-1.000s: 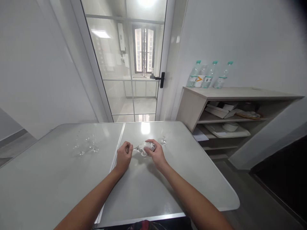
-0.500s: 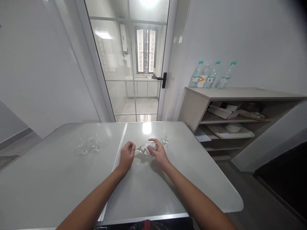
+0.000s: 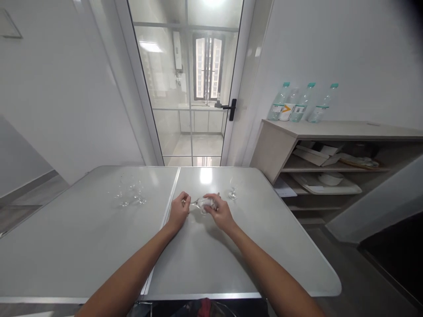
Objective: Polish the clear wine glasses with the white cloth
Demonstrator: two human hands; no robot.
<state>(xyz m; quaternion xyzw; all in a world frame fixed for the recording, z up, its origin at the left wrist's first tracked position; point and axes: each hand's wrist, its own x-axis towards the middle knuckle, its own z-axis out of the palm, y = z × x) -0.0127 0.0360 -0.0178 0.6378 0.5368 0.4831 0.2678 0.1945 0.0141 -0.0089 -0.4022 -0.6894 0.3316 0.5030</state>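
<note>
A clear stemmed wine glass (image 3: pixel 201 204) lies sideways between my hands above the grey table (image 3: pixel 82 237). My left hand (image 3: pixel 179 212) is closed on its stem and foot. My right hand (image 3: pixel 220 213) is closed round the bowl, with what looks like a white cloth inside it. Another wine glass (image 3: pixel 233 190) stands upright just to the right of my right hand.
Several more clear glasses (image 3: pixel 130 194) stand on the left half of the table. A glass door (image 3: pixel 191 88) is behind the table. A wooden shelf unit (image 3: pixel 330 149) at the right carries water bottles (image 3: pixel 299 108), papers and a bowl.
My hands keep the same hold on the glass. The view has shifted, so the table and hands sit a little further right in the picture.
</note>
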